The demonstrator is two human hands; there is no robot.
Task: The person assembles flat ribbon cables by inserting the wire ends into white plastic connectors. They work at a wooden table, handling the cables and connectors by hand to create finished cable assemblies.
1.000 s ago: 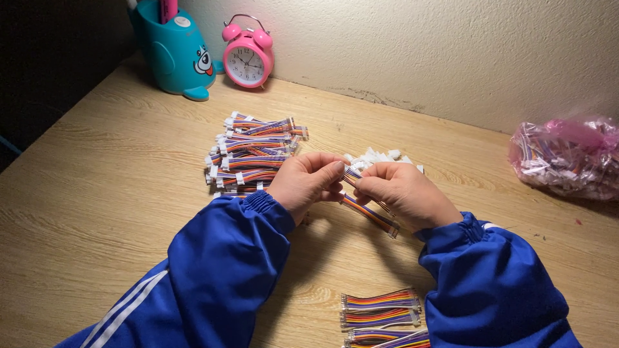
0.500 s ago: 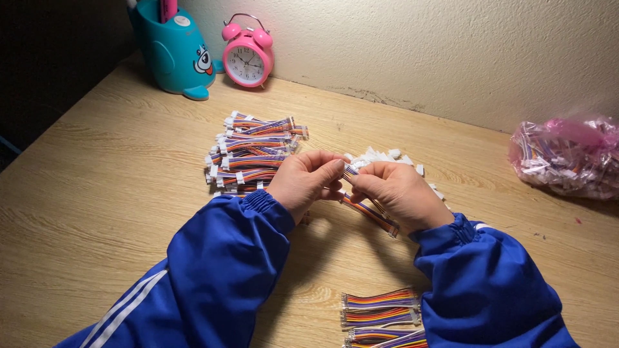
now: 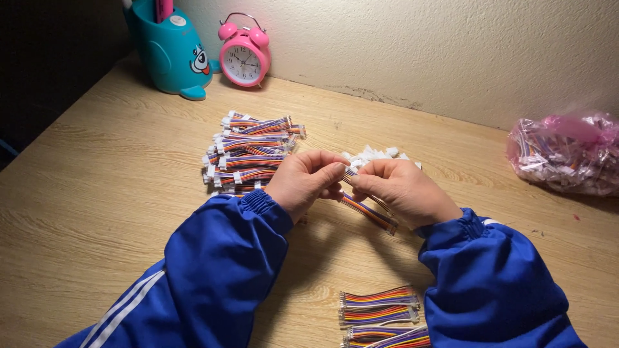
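Observation:
My left hand (image 3: 303, 182) and my right hand (image 3: 403, 189) meet over the middle of the wooden table (image 3: 97, 193). Both pinch one short multicoloured ribbon cable (image 3: 369, 213) at its upper end, where a small white connector sits between the fingertips. The cable's free end hangs down towards me, below my right hand. Behind my left hand lies a pile of like cables (image 3: 248, 151). A small heap of loose white connectors (image 3: 374, 154) shows just beyond my fingers.
More ribbon cables (image 3: 380, 316) lie stacked near the front edge between my blue sleeves. A clear bag of cables (image 3: 567, 154) rests at the right. A teal pen holder (image 3: 164, 48) and a pink alarm clock (image 3: 242, 58) stand against the wall.
Both hands stay together on the cable; my fingers have shifted slightly at the connector end. Nothing else has moved.

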